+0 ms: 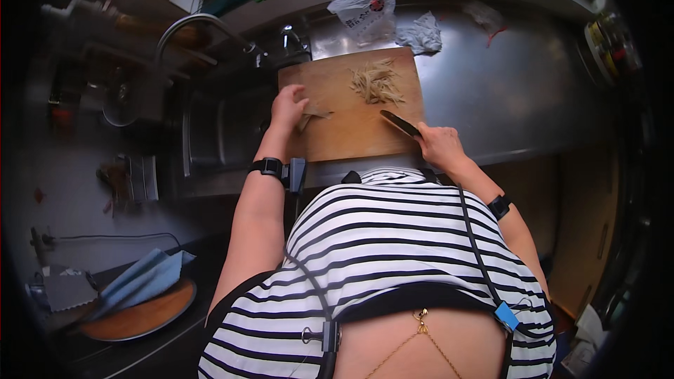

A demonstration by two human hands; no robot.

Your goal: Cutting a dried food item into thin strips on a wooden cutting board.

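My right hand [441, 145] is closed around the handle of a kitchen knife [399, 123], whose blade points up and left over the front right of a wooden cutting board [358, 137]. Beyond the blade a pile of thin pale strips [376, 82] lies on the board. My left hand [289, 106] is at the board's left edge with its fingers parted and curved. Beside and below those fingers are a few flat pale pieces [316, 114]; whether the fingertips touch them cannot be told.
A sink [221, 126] with a curved faucet [197, 17] adjoins the board at left. Behind the board a plastic bag [368, 13] and a crumpled cloth or bag [421, 36] lie on the steel counter [489, 95]. Jars [605, 52] stand far right.
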